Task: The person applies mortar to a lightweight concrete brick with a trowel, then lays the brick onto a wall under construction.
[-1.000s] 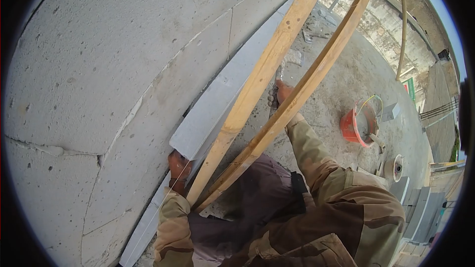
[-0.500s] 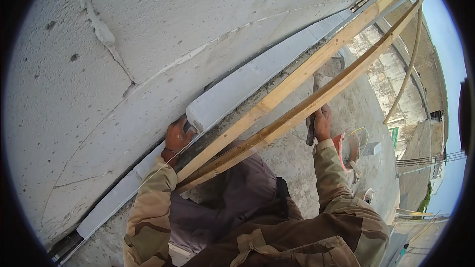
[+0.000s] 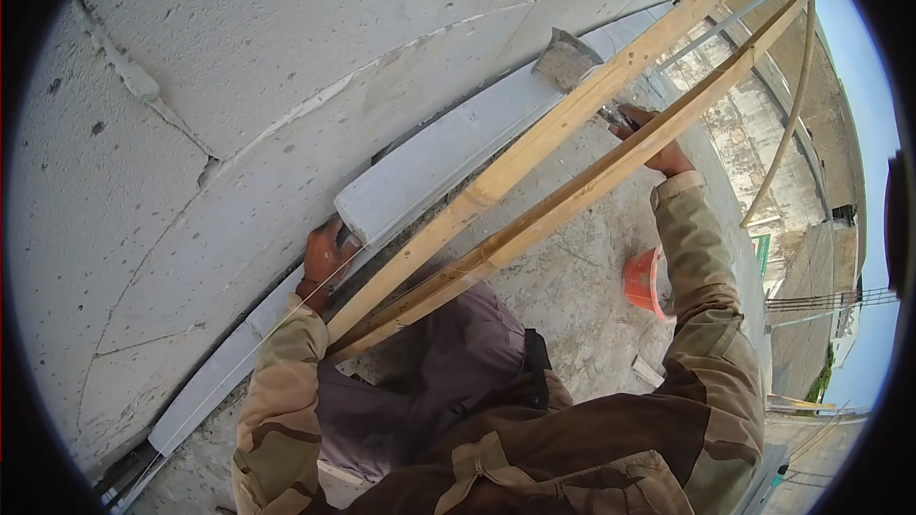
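My left hand (image 3: pixel 324 256) is at the near end of a long grey block (image 3: pixel 429 162), between that end and a lower block (image 3: pixel 215 377); its fingers curl round a small object too hidden to name. A thin string (image 3: pixel 250 348) runs along the blocks' edge. My right hand (image 3: pixel 658 138) is closed round the handle of a trowel, partly behind a bamboo pole. The trowel's flat, mortar-stained blade (image 3: pixel 565 61) is over the far part of the grey block, by its outer edge.
Two bamboo poles (image 3: pixel 563 126) (image 3: pixel 596 193) slant from my lap to the upper right, between my hands. An orange bucket (image 3: pixel 641 283) stands on the concrete floor (image 3: pixel 572 324) near my right forearm. The rough wall (image 3: pixel 286 48) rises beyond the blocks.
My right hand has moved up and away with the trowel, whose blade is now over the grey block. My left hand stays at the block's end. The view has shifted slightly.
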The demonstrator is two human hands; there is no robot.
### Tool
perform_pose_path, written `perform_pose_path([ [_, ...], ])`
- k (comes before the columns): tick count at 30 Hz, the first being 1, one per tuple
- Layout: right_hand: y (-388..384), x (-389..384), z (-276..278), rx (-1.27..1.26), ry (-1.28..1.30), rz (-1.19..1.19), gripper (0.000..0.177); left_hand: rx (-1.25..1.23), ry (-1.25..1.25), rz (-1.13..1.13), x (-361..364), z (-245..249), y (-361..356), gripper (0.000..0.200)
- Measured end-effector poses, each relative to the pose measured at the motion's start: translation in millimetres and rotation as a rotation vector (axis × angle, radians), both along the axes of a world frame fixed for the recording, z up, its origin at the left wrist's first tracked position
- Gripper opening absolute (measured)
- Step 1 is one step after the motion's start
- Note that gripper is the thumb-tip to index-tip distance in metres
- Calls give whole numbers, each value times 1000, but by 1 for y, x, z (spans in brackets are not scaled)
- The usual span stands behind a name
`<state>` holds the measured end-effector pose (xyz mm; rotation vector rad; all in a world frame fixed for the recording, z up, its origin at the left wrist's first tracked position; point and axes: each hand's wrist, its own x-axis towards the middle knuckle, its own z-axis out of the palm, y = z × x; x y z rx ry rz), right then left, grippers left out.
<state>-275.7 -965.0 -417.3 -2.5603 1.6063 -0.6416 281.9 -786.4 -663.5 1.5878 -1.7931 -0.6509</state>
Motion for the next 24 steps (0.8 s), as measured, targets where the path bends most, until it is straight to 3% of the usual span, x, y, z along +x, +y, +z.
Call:
perform_pose_path([
  [3,-12,10,18,119,141,111,49,117,18,52,2,-2,4,54],
  [4,-11,24,32,300,186,35,46,125,17,94,4,-3,4,54],
  [6,-22,8,6,157,-14,235,42,19,-43,80,1,-3,7,53],
  [10,-16,25,-14,151,-17,81,40,34,18,64,2,-4,7,53],
  [12,-10,43,-4,239,138,60,39,118,-21,32,2,14,5,55],
  [14,1,56,-13,123,-58,204,35,230,22,30,3,24,7,57],
  [16,15,61,-19,275,-180,80,34,-20,-25,28,2,8,8,58],
  [17,20,67,-21,241,-227,129,32,-24,-15,36,3,6,7,58],
  [24,14,82,-18,297,-112,330,17,16,-39,35,2,8,10,58],
])
